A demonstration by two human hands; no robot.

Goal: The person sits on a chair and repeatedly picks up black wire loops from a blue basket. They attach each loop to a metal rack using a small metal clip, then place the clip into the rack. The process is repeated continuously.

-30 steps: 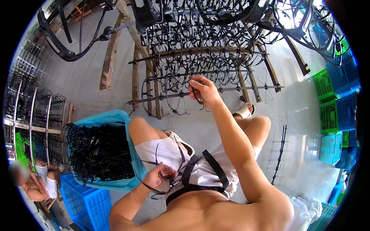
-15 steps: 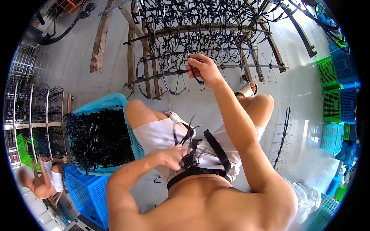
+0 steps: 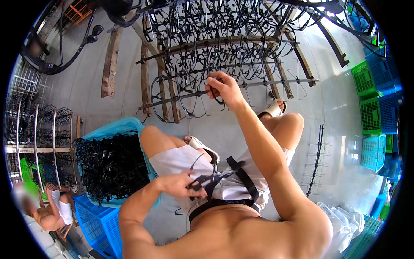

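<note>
My right hand [image 3: 225, 90] reaches ahead to the near bar of a low rack. Its fingers are pinched on a thin, curved black frame piece [image 3: 217, 98] that hangs beside the bar's wire hooks. Over my lap, my left hand [image 3: 177, 184] is closed around a bunch of similar black frame pieces [image 3: 206, 180], slightly blurred, with long ends pointing right. On the rack, several rows of black curved pieces [image 3: 215, 47] hang close together. Two large curved pieces [image 3: 183, 97] hang at the left of the near bar. Exactly what these pieces are, I cannot tell.
A light-blue basket [image 3: 129, 124] heaped with tangled black pieces stands left of my knee, beside a blue crate [image 3: 97, 224]. On the floor at right lies a hooked bar [image 3: 318, 155]. Stacked green and blue crates [image 3: 370, 114] line the right. Another person [image 3: 51, 211] sits at far left.
My left hand has shifted a little left, and the pieces in it now point more to the right. My right hand stays by the near bar. The whole view has tilted slightly.
</note>
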